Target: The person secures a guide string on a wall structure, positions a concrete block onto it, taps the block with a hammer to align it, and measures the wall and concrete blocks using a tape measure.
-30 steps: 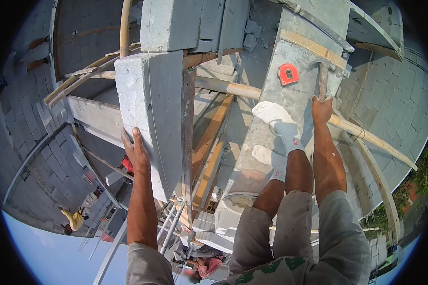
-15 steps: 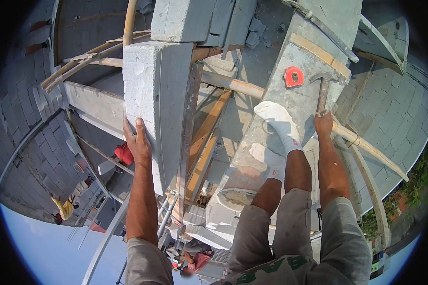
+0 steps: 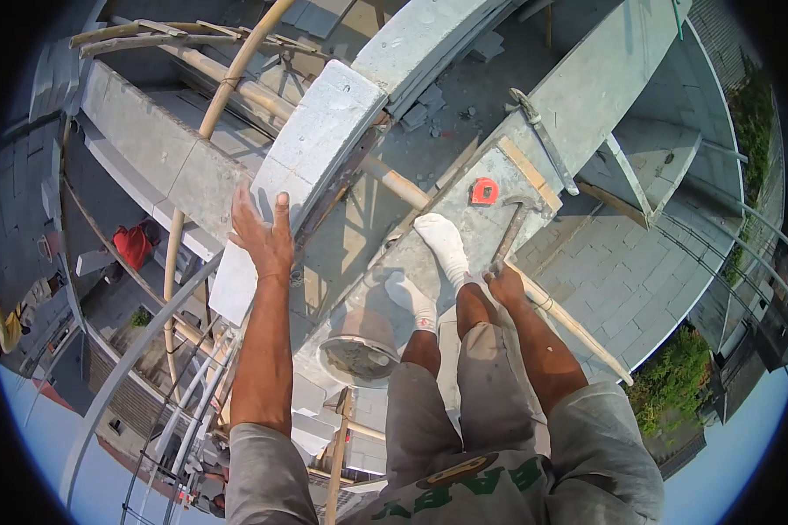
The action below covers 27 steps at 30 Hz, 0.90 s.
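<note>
My left hand (image 3: 267,234) is spread at the pale concrete block wall (image 3: 324,127), fingers apart; whether it touches the block is hard to tell. My right hand (image 3: 506,284) is closed around the handle end of a claw hammer (image 3: 513,229). The hammer's head lies near a wooden strip (image 3: 531,173) on the concrete beam (image 3: 578,92). Just left of the hammer head rests a red tape measure (image 3: 484,192). My feet, in white socks (image 3: 443,245), stand on the same beam.
A bucket of grey mortar (image 3: 357,357) stands left of my legs. Another metal tool (image 3: 545,144) lies across the beam. Bamboo poles (image 3: 578,325) cross below. A person in red (image 3: 133,246) is lower down at the left. Open drops show between the walls.
The view has turned, so the wall now leans right. My left hand's fingers have spread wider. My right hand still holds the hammer, and more of the bucket shows.
</note>
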### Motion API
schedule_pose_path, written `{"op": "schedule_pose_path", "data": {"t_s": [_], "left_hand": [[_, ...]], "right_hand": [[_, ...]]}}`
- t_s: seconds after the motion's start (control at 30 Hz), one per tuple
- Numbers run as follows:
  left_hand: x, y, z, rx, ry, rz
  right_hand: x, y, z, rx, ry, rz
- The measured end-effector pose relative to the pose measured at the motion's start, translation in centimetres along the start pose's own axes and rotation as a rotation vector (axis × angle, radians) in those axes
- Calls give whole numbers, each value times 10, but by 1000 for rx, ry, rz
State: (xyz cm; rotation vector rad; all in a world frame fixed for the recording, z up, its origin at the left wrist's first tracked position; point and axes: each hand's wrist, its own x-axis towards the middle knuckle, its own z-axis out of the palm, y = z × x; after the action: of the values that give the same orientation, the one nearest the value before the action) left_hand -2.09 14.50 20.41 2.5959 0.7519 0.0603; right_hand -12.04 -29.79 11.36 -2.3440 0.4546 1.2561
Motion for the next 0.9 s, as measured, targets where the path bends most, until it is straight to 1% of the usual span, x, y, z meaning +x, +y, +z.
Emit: {"op": "schedule_pose_path", "data": {"t_s": [0.07,0.1,0.2,0.27,0.33,0.37,0.43,0.47,0.5,0.6,0.63,0.7,0.73,0.77,0.87,0.9], "left_hand": [[-37,4,-24,16,-34,-79],[-61,-2,-34,34,-56,-129],[-149,-50,-58,42,-74,-287],[-208,-68,-71,79,-106,-550],[-258,-76,-82,71,-98,-705],[-283,-78,-84,62,-98,-788],[-322,-73,-80,87,-107,-894],[-337,-69,-75,72,-88,-916],[-352,-64,-69,56,-69,-937],[-365,-36,-50,-46,43,-876],[-361,-25,-50,-68,59,-847],[-356,-12,-55,-424,-72,-922],[-355,-7,-58,-515,-158,-930],[-358,-4,-62,-609,-246,-934],[-380,-9,-74,-726,-235,-868],[-388,-12,-83,-702,-190,-897]], "right_hand": [[-3,-14,-15,-85,-22,-72],[-7,-25,-25,-124,-49,-56],[-15,-49,-42,-261,-74,-130],[-21,-73,-49,-349,-33,-167],[-24,-90,-56,-392,-24,-234],[-4,-78,-50,-397,-100,-300],[0,-96,-54,-480,-122,-430],[0,-106,-55,-519,-135,-494],[1,-117,-58,-501,-173,-508],[5,-140,-58,-592,-128,-581],[-12,-164,-64,-592,-176,-574],[-13,-174,-62,-560,-143,-711],[-29,-191,-58,-538,-130,-777],[-45,-208,-62,-581,-184,-694],[-45,-210,-50,-612,-176,-735],[-66,-223,-46,-666,-168,-705]]}}
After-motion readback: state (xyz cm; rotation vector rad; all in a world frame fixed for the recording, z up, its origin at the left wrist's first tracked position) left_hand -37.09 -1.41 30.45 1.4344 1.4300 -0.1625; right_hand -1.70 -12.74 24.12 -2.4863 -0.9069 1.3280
